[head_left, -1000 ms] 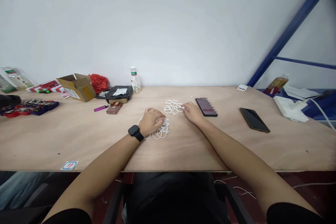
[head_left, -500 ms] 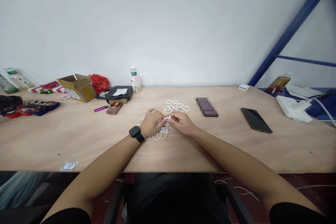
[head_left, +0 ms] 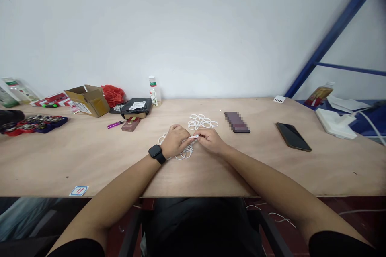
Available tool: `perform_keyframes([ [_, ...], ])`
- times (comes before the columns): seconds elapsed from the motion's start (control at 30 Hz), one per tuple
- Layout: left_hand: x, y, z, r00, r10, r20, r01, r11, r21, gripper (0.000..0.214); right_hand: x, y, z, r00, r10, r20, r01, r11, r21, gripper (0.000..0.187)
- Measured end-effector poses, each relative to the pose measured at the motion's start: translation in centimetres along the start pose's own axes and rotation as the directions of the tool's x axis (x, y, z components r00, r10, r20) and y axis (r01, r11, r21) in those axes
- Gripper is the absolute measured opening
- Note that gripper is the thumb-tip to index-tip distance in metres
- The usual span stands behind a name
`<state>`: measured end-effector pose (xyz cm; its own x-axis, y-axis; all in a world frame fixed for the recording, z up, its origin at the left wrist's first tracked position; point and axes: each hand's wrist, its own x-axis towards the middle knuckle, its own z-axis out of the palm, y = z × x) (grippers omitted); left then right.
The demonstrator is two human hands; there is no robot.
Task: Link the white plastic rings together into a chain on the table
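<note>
My left hand [head_left: 176,141], with a black watch on its wrist, is closed, its thumb and fingers pinching a small white plastic ring [head_left: 194,137]. On the ring's other side, my right hand [head_left: 211,141] pinches it as well. Fingers cover most of this ring, so its full shape is hidden. Beneath and around my left hand lies a loose pile of white rings [head_left: 188,155], partly covered by the hand. Just beyond my fingers, a second group of white rings [head_left: 204,122] lies flat and overlapping on the table.
A pixelated dark phone-shaped object [head_left: 237,122] and a phone [head_left: 293,137] lie to the right, with a white power strip [head_left: 334,123] farther out. Leftward are a dark red box [head_left: 130,124], a purple pen-like item [head_left: 115,125], a black package [head_left: 137,106], a bottle [head_left: 153,92] and an open carton [head_left: 90,100].
My right fingers have shifted slightly on the ring, and a rounded white end of it now shows between the hands. The left hand has hardly moved.
</note>
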<state>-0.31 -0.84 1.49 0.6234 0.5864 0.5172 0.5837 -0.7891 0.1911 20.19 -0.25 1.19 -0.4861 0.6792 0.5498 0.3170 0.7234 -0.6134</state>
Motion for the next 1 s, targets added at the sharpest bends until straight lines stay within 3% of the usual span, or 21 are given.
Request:
perform_keyframes([
  [0.3,0.0,0.3,0.1,1.000,0.023,-0.013,-0.024,0.999,-0.046,0.030,-0.1,1.0,0.0,1.000,0.024,-0.002,-0.024,0.998,0.051,0.031],
  [0.43,-0.2,-0.5,0.0,0.995,-0.043,-0.095,0.041,0.999,-0.025,0.028,0.1,2.5,-1.1,0.988,0.143,-0.058,-0.148,0.984,-0.095,0.060],
  [0.6,-0.3,-0.9,-0.4,0.993,-0.101,-0.068,0.102,0.995,0.013,0.030,-0.2,5.7,-4.0,0.940,0.317,-0.126,-0.337,0.806,-0.487,0.050],
  [0.67,-0.3,-0.9,-0.5,0.992,-0.117,-0.052,0.117,0.993,0.005,0.029,-0.5,6.8,-4.8,0.897,0.427,-0.114,-0.411,0.713,-0.568,0.047],
  [0.77,-0.2,-0.7,-0.4,0.990,-0.136,-0.042,0.136,0.991,-0.006,0.028,-0.8,7.7,-5.1,0.866,0.495,-0.068,-0.425,0.658,-0.621,0.041],
  [0.9,-0.2,-0.7,-0.5,0.988,-0.150,-0.042,0.150,0.989,-0.005,0.026,-0.6,7.9,-4.7,0.881,0.468,-0.071,-0.414,0.689,-0.594,0.036],
  [1.0,-0.2,-0.6,-0.5,0.985,-0.166,-0.047,0.166,0.986,0.001,0.025,-0.2,7.2,-4.1,0.914,0.385,-0.130,-0.402,0.805,-0.437,0.033],
])
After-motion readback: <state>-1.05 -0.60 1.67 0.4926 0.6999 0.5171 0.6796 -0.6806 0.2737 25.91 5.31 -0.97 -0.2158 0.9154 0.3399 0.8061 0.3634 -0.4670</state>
